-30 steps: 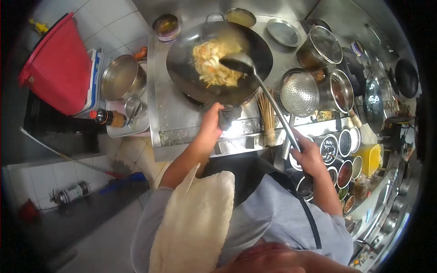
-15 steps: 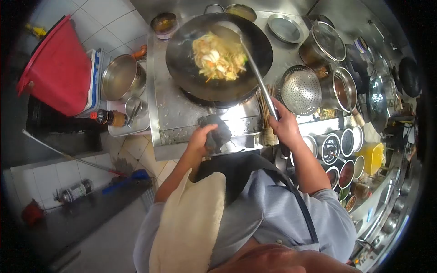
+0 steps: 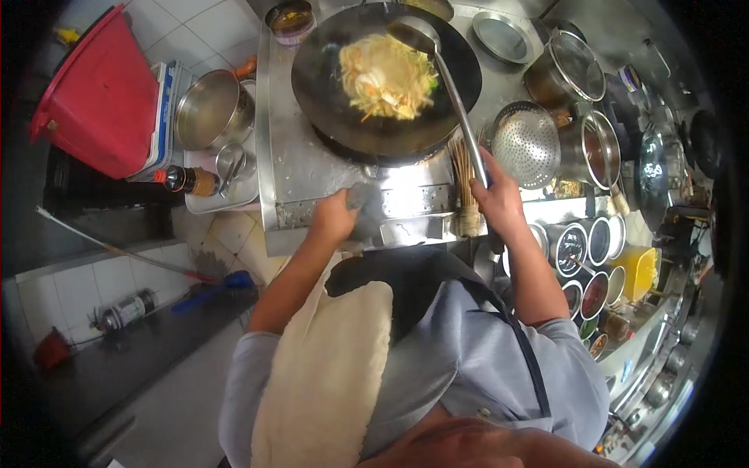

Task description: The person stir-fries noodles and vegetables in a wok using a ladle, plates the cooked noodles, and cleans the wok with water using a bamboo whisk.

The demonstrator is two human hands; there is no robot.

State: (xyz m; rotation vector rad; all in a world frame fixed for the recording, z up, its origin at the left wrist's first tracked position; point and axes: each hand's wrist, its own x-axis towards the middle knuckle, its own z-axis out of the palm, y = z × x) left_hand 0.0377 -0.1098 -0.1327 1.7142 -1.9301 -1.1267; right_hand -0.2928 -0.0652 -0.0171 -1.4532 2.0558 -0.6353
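A: Progress?
B: Food [image 3: 386, 78] in wok [image 3: 324, 117], looks mostly mixed; not dished out yet.
A: Hands?
B: Right hand [image 3: 499, 203] wrapped round ladle [image 3: 454, 95], left hand [image 3: 334, 217] closed on dark cloth [image 3: 367, 209].

No word, number or brand can be read for certain; the can [image 3: 129, 309] lying at the lower left has a pale label with print on it, too small and blurred to make out; the bottle [image 3: 187, 181] with the red cap has a tan band around it, its lettering, if any, beyond reading. The tin [image 3: 291, 30] at the top left has a purple and white band, on which no letters come clear; the shiny dark pan [image 3: 652, 168] at the right shows white marks, and whether they are writing or glare cannot be told.
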